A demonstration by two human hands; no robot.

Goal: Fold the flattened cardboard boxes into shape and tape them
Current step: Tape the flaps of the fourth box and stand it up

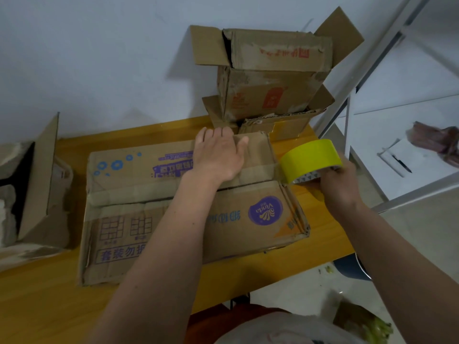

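A large cardboard box with blue and purple print lies on the wooden table, its top flaps closed. A strip of tape runs along the seam between the flaps. My left hand lies flat on the far flap near the box's right end, fingers spread. My right hand grips a roll of yellow tape just off the box's right edge, with tape stretched from the roll to the seam.
Two folded boxes with open flaps are stacked at the table's far edge against the wall. Another open box stands at the left. A white metal shelf stands to the right, and bags lie on the floor.
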